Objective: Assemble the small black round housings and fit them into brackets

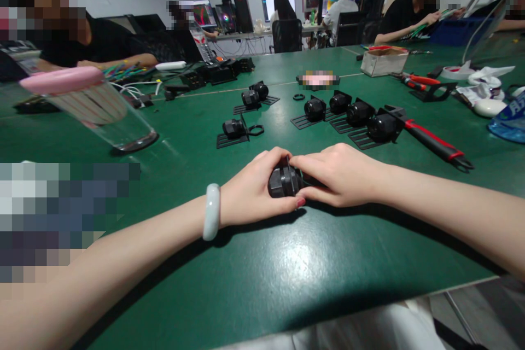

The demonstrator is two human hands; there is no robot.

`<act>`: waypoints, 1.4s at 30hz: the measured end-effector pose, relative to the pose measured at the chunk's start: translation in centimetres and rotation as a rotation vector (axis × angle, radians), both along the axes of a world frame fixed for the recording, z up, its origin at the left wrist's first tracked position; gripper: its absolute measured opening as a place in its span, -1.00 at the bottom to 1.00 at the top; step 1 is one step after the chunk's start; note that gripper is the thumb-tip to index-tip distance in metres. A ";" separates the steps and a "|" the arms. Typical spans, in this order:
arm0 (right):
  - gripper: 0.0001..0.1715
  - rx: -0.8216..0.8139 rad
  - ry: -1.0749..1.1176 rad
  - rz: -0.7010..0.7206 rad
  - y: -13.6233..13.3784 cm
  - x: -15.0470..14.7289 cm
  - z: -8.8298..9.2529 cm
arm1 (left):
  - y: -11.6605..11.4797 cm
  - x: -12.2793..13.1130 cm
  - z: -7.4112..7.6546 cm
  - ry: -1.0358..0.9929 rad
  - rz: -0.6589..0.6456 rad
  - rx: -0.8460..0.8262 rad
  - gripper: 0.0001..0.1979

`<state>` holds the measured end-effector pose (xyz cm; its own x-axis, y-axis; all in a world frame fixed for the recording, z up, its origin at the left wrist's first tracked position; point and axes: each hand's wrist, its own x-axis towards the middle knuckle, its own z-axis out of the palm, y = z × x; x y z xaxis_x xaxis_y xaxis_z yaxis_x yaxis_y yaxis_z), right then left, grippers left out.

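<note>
Between the left hand (252,190) and the right hand (346,175), a black, faceted, plastic-looking fitting (282,181) is clasped over a glossy green tabletop (241,273). Beyond, similar black fittings (315,109) with slotted plates (304,121) are spread, the rightmost flanked by a red-and-black-handled wrench (432,143).

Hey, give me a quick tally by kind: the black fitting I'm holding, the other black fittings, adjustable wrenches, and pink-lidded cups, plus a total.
Held black fitting: 1
Other black fittings: 7
Adjustable wrench: 1
Pink-lidded cup: 1
Total: 10
</note>
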<state>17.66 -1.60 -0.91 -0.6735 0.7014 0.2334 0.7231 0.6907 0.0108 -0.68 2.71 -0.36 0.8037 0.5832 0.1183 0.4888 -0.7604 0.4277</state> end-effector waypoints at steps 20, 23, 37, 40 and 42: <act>-0.50 0.018 0.046 -0.028 -0.1 0.0 0.1 | 0.0 0.0 0.0 0.018 -0.006 0.005 -0.51; -0.52 0.035 0.044 -0.026 -0.1 0.0 0.0 | 0.0 0.0 0.0 0.012 -0.007 0.000 -0.52; -0.52 0.017 0.014 0.002 -0.1 0.0 0.1 | 0.1 0.0 0.0 0.020 -0.014 0.013 -0.52; -0.52 0.010 0.018 0.005 0.0 0.0 0.0 | 0.1 0.0 -0.1 0.013 -0.008 0.008 -0.51; -0.52 0.007 0.019 0.007 0.0 0.1 0.0 | 0.1 0.0 -0.1 0.013 -0.007 0.002 -0.51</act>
